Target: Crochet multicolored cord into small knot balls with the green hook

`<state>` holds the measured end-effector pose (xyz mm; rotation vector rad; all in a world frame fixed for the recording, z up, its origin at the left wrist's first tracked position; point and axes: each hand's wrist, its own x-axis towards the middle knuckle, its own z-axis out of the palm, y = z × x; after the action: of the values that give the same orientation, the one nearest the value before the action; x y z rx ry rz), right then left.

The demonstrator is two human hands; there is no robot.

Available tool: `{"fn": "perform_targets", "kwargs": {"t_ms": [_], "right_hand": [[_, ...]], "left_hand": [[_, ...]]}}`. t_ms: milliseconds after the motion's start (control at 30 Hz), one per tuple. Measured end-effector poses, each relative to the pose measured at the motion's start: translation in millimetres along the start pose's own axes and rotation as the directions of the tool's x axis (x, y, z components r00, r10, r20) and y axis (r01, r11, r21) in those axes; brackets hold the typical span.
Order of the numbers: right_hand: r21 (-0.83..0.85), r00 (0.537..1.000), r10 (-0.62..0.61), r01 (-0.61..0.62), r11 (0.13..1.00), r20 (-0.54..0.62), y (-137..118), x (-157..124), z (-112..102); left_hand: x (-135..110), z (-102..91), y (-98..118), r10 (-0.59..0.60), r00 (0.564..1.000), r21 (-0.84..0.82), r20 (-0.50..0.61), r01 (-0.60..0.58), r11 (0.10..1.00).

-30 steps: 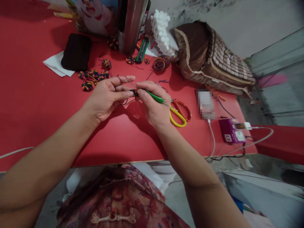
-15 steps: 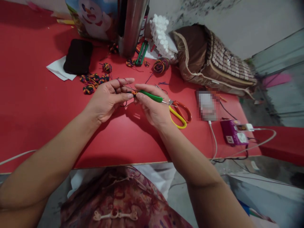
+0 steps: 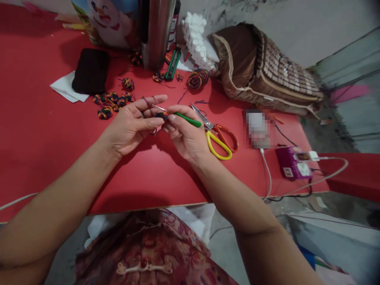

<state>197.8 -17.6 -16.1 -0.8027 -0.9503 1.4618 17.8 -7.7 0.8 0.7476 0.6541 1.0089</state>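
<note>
My left hand [image 3: 135, 122] pinches a small multicoloured crochet piece [image 3: 162, 115] between thumb and fingers, with a strand of yarn looped round its raised index finger. In my right hand [image 3: 187, 132] is a crochet hook [image 3: 187, 119] with a green handle; its metal tip points left, close to the yarn and just above the piece. Scissors [image 3: 212, 126] with one red and one yellow handle lie beside my right hand, blades apart. Left of my left hand lies a cluster of finished-looking crochet pieces [image 3: 111, 103] in the same dark, orange and yellow yarn.
Behind my hands are yarn balls [image 3: 198, 78], a green box cutter [image 3: 172, 64] and a steel flask [image 3: 156, 35]. A black pouch [image 3: 91, 71] lies left; a brown cushion [image 3: 267, 67] sits back right. A purple power adapter [image 3: 292, 163] with cables stands at the right edge.
The hook's tip has come clear of the crochet piece and now shows above it near the yarn. My right hand has shifted, uncovering the scissor blades. The whole view has moved slightly.
</note>
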Motion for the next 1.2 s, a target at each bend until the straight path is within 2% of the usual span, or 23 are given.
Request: {"fn": "perform_targets", "kwargs": {"t_ms": [133,400,633,733,833,933,1033,1200], "right_hand": [[0.073,0.999,-0.029,0.027,0.997,0.017,-0.6,0.7,-2.2],[0.057,0.999,-0.036,0.036,0.998,-0.009,4.8,-6.1,-0.2],[0.136,0.999,-0.049,0.048,0.989,0.005,-1.5,-8.5,2.8],[0.192,1.000,0.007,-0.008,0.981,0.008,-7.2,-9.3,5.7],[0.283,0.990,0.140,-0.130,0.950,-0.015,-14.0,-11.0,10.9],[0.342,0.978,0.207,-0.192,0.920,-0.008,-15.9,-11.2,13.4],[0.357,0.978,0.209,-0.198,0.913,0.007,-12.0,-10.1,11.2],[0.304,0.990,0.139,-0.123,0.945,-0.031,-6.6,-9.9,5.6]], "left_hand": [[-2.1,2.5,-3.4,-0.003,1.000,-0.008,-0.024,0.003,1.000],[-5.0,3.3,-4.3,-0.021,0.999,-0.073,-0.050,0.017,0.997],[-9.0,9.3,-5.1,0.034,0.997,0.006,-0.073,-0.034,0.999],[-9.5,10.8,-2.8,0.043,0.995,0.006,-0.086,-0.043,0.999],[-8.9,13.7,-0.9,0.060,0.991,-0.010,-0.122,-0.062,0.998],[-8.4,16.7,-2.8,0.098,0.980,0.010,-0.170,-0.098,0.995],[-9.0,17.2,-6.7,0.097,0.978,0.045,-0.185,-0.090,0.995],[-10.0,13.8,-13.7,0.090,0.989,0.109,-0.115,-0.077,0.991]]}}
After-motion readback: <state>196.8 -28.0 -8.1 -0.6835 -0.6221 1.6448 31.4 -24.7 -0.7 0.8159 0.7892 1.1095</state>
